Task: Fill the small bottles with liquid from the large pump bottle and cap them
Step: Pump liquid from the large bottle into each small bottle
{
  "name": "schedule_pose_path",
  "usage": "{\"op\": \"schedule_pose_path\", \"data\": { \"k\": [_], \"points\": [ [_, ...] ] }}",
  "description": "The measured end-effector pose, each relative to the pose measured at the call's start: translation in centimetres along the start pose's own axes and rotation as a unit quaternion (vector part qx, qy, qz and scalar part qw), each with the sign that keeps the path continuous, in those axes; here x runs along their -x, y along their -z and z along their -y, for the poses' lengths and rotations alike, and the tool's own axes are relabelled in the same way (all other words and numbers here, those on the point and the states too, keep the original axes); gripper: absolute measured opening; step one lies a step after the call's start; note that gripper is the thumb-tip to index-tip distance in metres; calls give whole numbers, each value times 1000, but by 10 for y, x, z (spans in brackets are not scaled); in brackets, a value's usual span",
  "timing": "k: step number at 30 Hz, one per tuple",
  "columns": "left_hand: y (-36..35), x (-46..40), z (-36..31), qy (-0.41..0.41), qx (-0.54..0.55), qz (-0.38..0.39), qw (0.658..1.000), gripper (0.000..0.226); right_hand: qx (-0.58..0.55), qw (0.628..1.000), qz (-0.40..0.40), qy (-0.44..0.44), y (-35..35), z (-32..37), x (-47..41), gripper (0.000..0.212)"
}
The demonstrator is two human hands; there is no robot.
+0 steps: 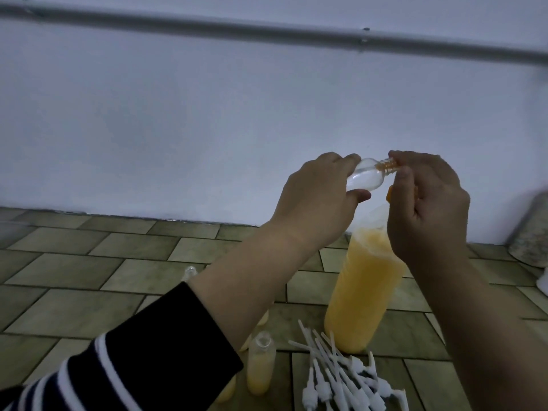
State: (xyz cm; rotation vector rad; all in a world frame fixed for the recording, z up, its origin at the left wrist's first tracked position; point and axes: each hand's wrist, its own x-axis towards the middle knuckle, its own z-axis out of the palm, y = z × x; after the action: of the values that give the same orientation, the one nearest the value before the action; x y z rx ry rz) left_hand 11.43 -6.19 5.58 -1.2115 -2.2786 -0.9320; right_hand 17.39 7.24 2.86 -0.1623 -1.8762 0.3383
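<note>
My left hand (317,197) grips a small clear bottle (161,179), held on its side in the air with its threaded neck pointing right. My right hand (427,203) is curled over the top of the large pump bottle (361,286), which holds orange liquid and stands on the tiled surface. The small bottle's neck meets the orange spout under my right fingers, and orange liquid shows in the neck. The pump head itself is hidden by my right hand.
A small open bottle (261,366) part filled with orange liquid stands near my left sleeve. An empty small bottle (189,272) shows behind my forearm. Several white pump caps (341,372) lie in a pile at the front. A grey sack (530,229) leans at right.
</note>
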Motion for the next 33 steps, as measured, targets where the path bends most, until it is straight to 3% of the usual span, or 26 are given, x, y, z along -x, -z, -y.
{"op": "schedule_pose_path", "data": {
  "k": [23,33],
  "points": [
    [8,3,1,17,28,27,999,45,8,999,35,28,12,11,-5,57],
    [-1,7,0,14,18,27,999,48,-4,1000,-10,-3,1,2,10,48]
  ]
}}
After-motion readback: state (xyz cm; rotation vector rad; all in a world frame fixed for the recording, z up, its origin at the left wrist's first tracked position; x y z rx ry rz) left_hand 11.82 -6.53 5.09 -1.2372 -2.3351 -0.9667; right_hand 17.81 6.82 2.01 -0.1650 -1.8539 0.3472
